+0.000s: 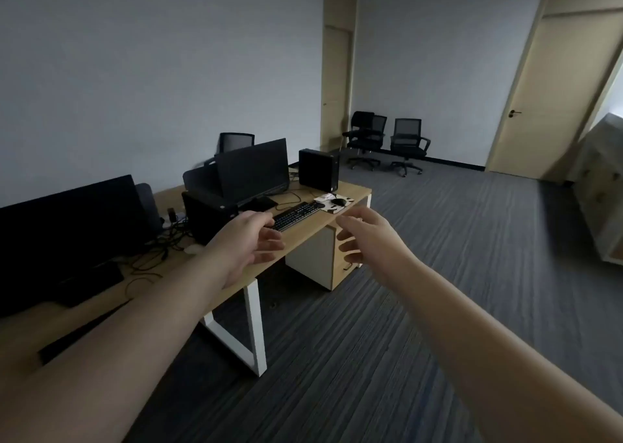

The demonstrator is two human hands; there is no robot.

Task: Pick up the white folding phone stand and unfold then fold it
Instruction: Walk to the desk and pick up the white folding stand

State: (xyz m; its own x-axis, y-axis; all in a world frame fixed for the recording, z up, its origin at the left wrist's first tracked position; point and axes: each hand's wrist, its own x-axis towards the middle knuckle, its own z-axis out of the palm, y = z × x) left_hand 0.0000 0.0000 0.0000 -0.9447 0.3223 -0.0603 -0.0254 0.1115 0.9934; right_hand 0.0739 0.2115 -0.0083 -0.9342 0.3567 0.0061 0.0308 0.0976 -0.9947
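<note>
A small white object (324, 197), possibly the folding phone stand, lies on the far right end of the wooden desk (312, 232), beside a cow-patterned mouse pad (333, 205); it is too small to tell for sure. My left hand (251, 240) reaches forward over the desk edge near the keyboard (294, 216), fingers apart and empty. My right hand (367, 237) is stretched out in the air in front of the desk's right end, fingers spread, holding nothing. Both hands are short of the white object.
Two dark monitors (253, 171) (67, 220), two black computer cases (318, 169) (207, 215) and tangled cables (158, 250) crowd the desk. A drawer cabinet (323, 257) stands under it. Office chairs (406, 144) line the far wall. Striped carpet (438, 274) spreads to the right.
</note>
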